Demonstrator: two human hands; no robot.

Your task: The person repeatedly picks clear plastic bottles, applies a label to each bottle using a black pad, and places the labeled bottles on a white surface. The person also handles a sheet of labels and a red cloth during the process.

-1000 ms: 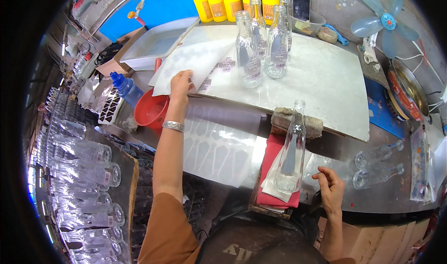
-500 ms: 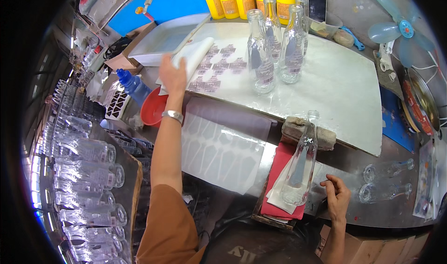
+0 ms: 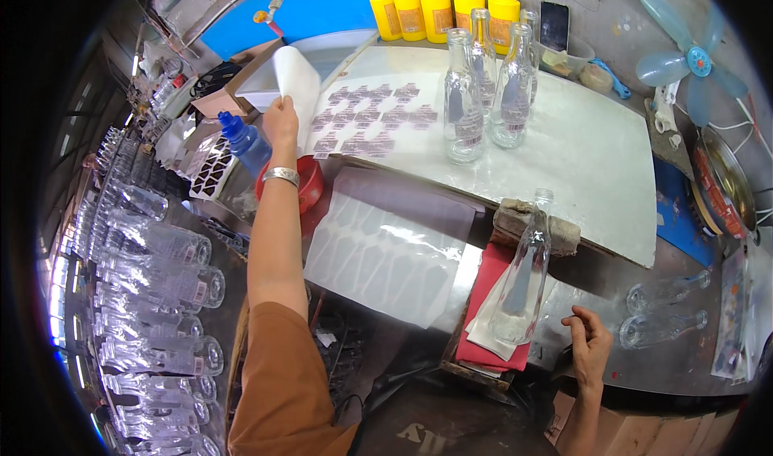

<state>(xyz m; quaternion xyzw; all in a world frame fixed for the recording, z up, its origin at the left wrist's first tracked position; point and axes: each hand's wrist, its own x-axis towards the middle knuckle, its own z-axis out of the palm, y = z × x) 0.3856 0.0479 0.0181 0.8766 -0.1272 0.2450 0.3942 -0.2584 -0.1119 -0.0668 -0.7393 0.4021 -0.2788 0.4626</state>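
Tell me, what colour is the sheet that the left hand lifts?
White. The sheet in the left hand shows clearly in the head view.

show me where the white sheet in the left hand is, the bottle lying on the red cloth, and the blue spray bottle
white sheet [image 3: 296,82], head view, middle of the lifted sheet
bottle [image 3: 522,291], head view, middle of its glass body
blue spray bottle [image 3: 247,146], head view, its blue body

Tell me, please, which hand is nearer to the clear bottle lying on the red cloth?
Right. The right hand rests just beside the clear bottle; the left hand is far away, holding a white sheet.
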